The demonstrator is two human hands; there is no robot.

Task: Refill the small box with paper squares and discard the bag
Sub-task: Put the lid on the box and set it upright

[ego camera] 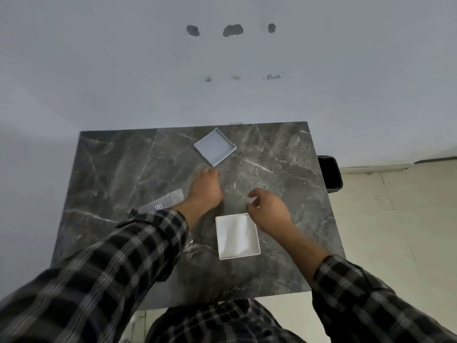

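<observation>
A small white square box point(238, 236) lies open on the dark marble table point(123, 164), near its front, with white paper inside. A second shallow square tray, probably the lid point(214, 147), sits turned like a diamond near the table's far edge. A clear plastic bag point(163, 203) with a small label lies flat to the left, partly under my left forearm. My left hand point(206, 189) reaches forward, palm down, just short of the lid, holding nothing visible. My right hand point(269, 211) hovers by the box's far right corner, fingers curled and apart.
A black bin point(330, 174) stands on the floor beside the table's right edge. A pale wall with several holes and small hooks rises behind the table. Light floor tiles spread to the right.
</observation>
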